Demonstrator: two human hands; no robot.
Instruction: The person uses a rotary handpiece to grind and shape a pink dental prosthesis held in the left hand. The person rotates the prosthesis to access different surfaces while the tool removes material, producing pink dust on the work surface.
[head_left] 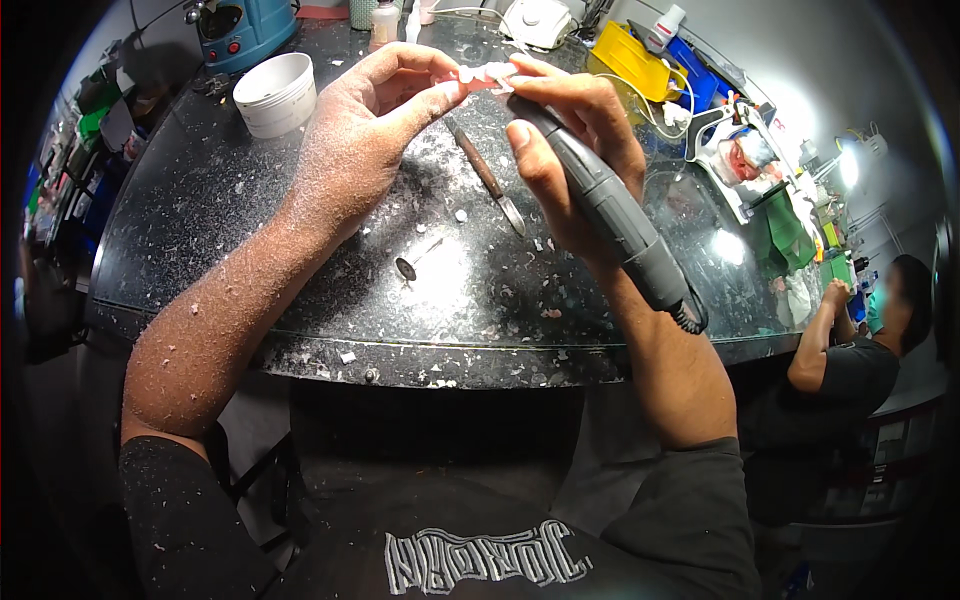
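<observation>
My left hand [365, 140], coated in pale dust, pinches a small pink denture [480, 78] with white teeth between thumb and fingers. My right hand [585, 110] is wrapped around a black rotary handpiece [612, 205], its cord trailing from the rear end. The handpiece's front end meets the denture near my right fingertips, which cover its tip. Below the hands, a knife [484, 172] with a brown handle and metal blade lies on the dark bench [570, 320]. Nearer to me is a small dark disc on a thin shank [406, 268].
White shavings and dust cover much of the bench. A white tub [275, 100] and a blue machine [245, 35] stand at the far left. At far right are a yellow tray [632, 62], a white-framed device [740, 160] and a green bin [780, 228]. Another person [850, 350] sits at right.
</observation>
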